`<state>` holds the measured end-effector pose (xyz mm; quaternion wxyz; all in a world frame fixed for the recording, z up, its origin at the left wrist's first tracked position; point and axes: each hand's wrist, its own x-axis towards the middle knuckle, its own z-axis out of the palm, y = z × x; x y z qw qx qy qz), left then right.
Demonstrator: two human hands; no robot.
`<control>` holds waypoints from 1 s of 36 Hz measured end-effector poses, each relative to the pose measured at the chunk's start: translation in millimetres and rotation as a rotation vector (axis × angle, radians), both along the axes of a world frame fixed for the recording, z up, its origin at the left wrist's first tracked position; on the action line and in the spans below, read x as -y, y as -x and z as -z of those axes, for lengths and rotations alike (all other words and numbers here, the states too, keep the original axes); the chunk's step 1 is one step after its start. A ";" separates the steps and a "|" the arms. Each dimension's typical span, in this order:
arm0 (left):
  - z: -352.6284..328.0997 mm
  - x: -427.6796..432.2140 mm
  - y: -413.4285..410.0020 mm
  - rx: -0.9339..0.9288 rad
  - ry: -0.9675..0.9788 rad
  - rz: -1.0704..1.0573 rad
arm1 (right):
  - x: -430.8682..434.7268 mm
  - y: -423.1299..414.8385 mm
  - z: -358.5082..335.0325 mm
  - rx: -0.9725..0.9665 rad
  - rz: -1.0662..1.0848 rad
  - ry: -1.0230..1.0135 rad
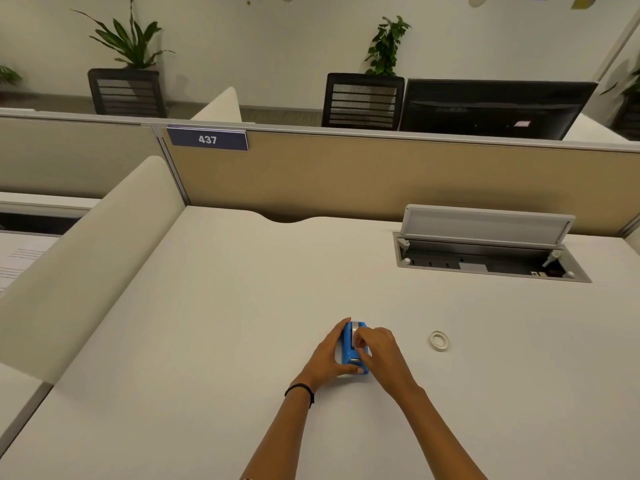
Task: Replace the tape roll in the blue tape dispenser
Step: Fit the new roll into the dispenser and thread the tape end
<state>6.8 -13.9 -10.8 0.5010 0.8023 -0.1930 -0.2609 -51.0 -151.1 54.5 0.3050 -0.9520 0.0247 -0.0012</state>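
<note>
The blue tape dispenser (349, 344) stands on the white desk (214, 327) just in front of me. My left hand (330, 356) wraps around its left side and holds it, thumb at its near end. My right hand (379, 348) rests on its right side, fingertips pinched on the tape roll (355, 330) seated in the top of the dispenser. A second, thin whitish tape roll (439, 340) lies flat on the desk to the right, apart from both hands.
An open cable hatch (485, 251) with a raised lid is set into the desk at the back right. A beige partition (381, 174) bounds the far edge, a cream side divider (93, 251) the left. A black monitor (495, 109) stands beyond.
</note>
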 end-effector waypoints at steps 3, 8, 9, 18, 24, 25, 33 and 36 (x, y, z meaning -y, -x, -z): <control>0.2 -0.3 -0.6 -0.001 -0.002 0.000 | -1.2 0.8 -2.2 0.007 0.003 -0.018; -1.0 0.0 -0.3 0.007 -0.007 0.000 | -0.7 3.5 -5.8 0.023 0.010 -0.027; -1.2 0.0 -0.1 0.009 -0.007 0.001 | -0.4 4.4 -6.1 0.019 0.012 -0.018; -7.0 1.0 1.6 0.008 -0.008 0.000 | 1.1 7.8 -3.4 0.024 -0.007 0.033; -6.5 0.7 1.6 0.016 -0.015 0.003 | 1.0 12.7 -1.0 0.000 -0.048 0.065; -6.5 0.8 1.7 0.017 -0.015 0.004 | 0.8 13.4 -0.8 -0.006 -0.049 0.078; -6.7 1.3 1.9 0.023 -0.019 0.002 | 1.1 15.7 -1.4 -0.037 -0.059 0.081; -6.8 1.3 2.1 0.026 -0.014 0.000 | 2.2 15.5 -0.5 -0.040 -0.060 0.080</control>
